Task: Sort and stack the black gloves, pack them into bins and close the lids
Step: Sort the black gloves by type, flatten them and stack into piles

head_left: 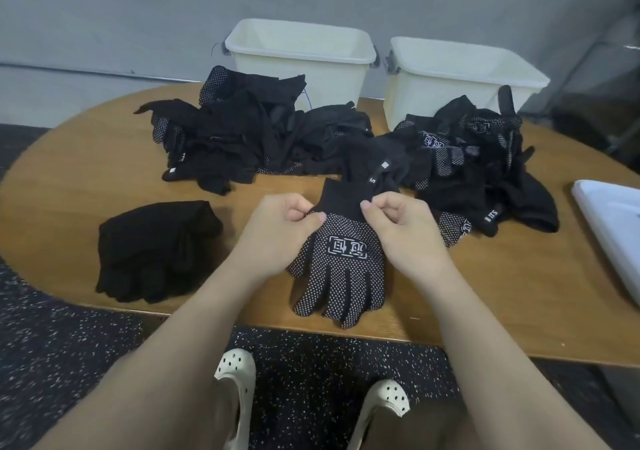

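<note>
A black glove with white grip dots [341, 269] lies flat at the near edge of the wooden table [502, 287], fingers pointing toward me. My left hand [280, 231] pinches the left side of its cuff and my right hand [401, 228] pinches the right side. A neat stack of plain black gloves [156, 248] sits to the left. Loose black gloves lie in a heap at the back left [249, 134] and another heap at the right [478, 162]. Two open cream bins [301, 54] [460, 75] stand behind the heaps.
A white lid [613, 228] lies at the table's right edge. A grey wall rises behind the bins. Dark speckled floor [69, 352] and my two white clogs show below the table's near edge.
</note>
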The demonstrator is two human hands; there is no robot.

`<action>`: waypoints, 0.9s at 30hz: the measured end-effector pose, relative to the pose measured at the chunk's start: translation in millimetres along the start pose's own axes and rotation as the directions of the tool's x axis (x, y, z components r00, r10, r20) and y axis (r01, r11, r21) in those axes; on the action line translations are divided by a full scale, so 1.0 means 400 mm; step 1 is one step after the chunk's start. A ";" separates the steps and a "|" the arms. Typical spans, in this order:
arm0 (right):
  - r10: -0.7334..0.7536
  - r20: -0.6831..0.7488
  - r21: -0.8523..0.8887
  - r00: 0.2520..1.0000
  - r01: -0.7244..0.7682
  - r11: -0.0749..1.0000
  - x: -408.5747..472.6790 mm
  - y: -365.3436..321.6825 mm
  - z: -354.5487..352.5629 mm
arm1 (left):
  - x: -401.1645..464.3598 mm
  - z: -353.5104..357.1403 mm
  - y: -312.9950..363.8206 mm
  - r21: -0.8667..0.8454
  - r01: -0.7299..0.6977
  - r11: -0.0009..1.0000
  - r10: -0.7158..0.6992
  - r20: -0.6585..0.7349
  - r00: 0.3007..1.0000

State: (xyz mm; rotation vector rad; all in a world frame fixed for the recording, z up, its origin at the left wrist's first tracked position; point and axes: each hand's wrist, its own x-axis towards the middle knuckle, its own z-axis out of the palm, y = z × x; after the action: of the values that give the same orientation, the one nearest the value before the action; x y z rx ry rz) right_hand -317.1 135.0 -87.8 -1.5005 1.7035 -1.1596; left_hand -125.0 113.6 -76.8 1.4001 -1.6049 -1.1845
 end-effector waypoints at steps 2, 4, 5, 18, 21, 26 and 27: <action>0.041 0.035 -0.017 0.999 -0.041 0.999 0.022 0.008 0.015 | 0.023 0.004 -0.011 0.011 0.009 1.000 -0.009 -0.054 0.999; 0.049 0.054 -0.078 0.997 -0.045 0.996 0.038 0.013 0.027 | 0.041 0.004 -0.017 0.057 0.023 0.998 -0.018 -0.093 0.995; 0.042 0.053 -0.109 0.998 -0.036 0.993 0.044 0.015 0.032 | 0.047 0.003 -0.020 0.081 0.032 0.996 -0.023 -0.102 0.995; -0.055 -0.028 -0.360 0.998 0.041 0.932 0.055 0.024 0.052 | 0.007 -0.012 -0.037 0.630 -0.084 0.772 0.244 -0.172 0.955; -0.121 -0.064 -0.458 0.991 0.079 0.885 0.033 0.022 0.046 | 0.010 0.005 -0.043 0.699 -0.185 0.691 0.375 -0.127 0.918; -0.307 0.074 -0.508 0.949 0.301 0.807 -0.009 0.031 0.025 | 0.042 0.035 -0.055 0.684 -0.516 0.515 0.508 0.241 0.827; -0.313 0.150 -0.493 0.938 0.345 0.798 -0.020 0.033 0.022 | 0.042 0.038 -0.060 0.662 -0.535 0.525 0.448 0.320 0.835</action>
State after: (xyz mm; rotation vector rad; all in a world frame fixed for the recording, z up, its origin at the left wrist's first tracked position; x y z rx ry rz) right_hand -314.1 140.6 -104.6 -2.2112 1.8489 -0.8297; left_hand -133.5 99.8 -105.7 1.1521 -2.5159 -0.2382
